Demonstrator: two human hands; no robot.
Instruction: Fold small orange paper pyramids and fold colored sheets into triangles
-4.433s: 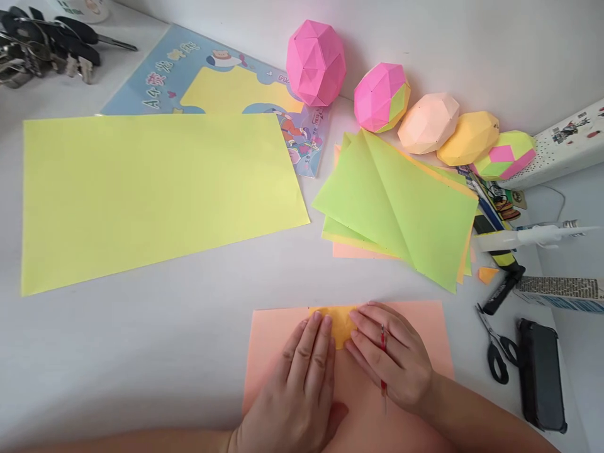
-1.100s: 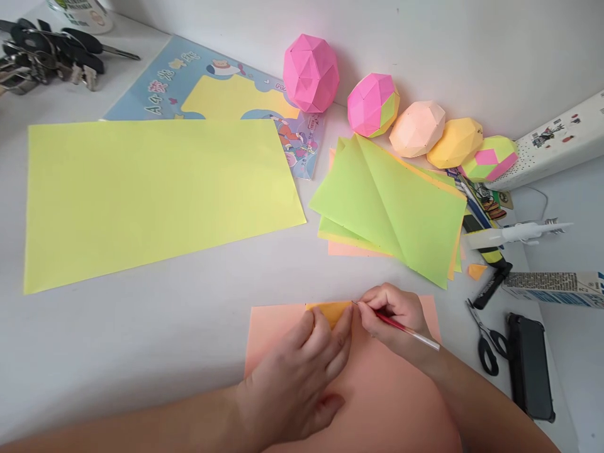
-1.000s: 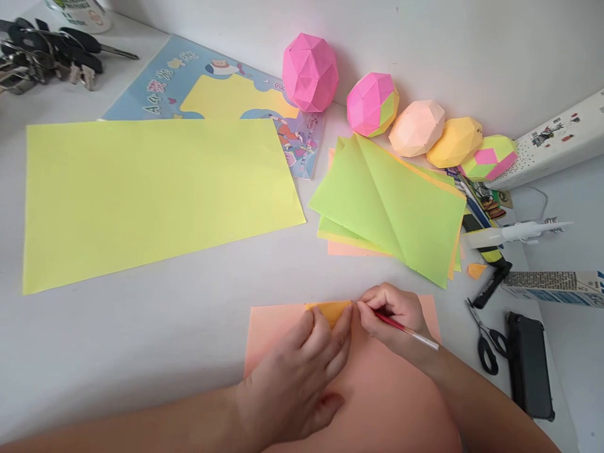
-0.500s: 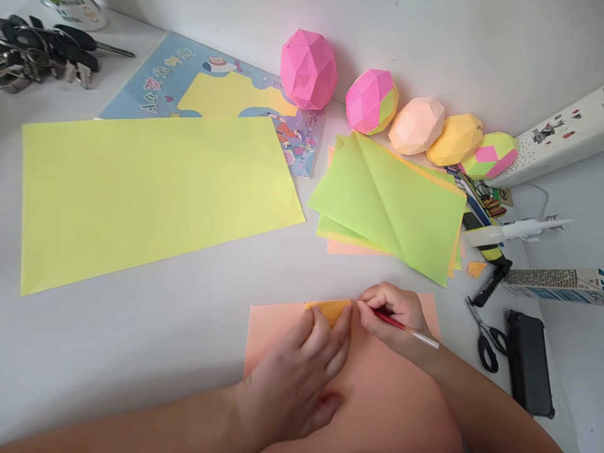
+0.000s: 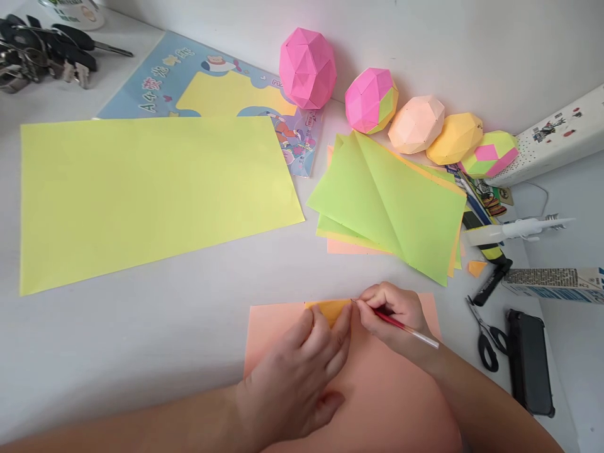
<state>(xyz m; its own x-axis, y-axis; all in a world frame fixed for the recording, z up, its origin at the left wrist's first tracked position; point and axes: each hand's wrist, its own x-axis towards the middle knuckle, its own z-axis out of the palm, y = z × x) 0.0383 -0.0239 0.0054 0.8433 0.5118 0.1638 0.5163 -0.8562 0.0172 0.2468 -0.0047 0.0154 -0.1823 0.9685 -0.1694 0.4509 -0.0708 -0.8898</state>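
Well, paper [image 5: 221, 91] in packet [image 5: 134, 82], tool [image 5: 401, 325] in right hand [image 5: 394, 314]

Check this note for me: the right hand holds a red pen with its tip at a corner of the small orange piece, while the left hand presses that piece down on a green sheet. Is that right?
Not quite: the head view shows a salmon-pink sheet, not a green one, under the small orange piece. The rest stands.

Well right of the fingers, black-handled scissors [image 5: 488, 336] lie beside a dark phone [image 5: 531, 363]; far off to their upper left sit bunched keys [image 5: 44, 50].
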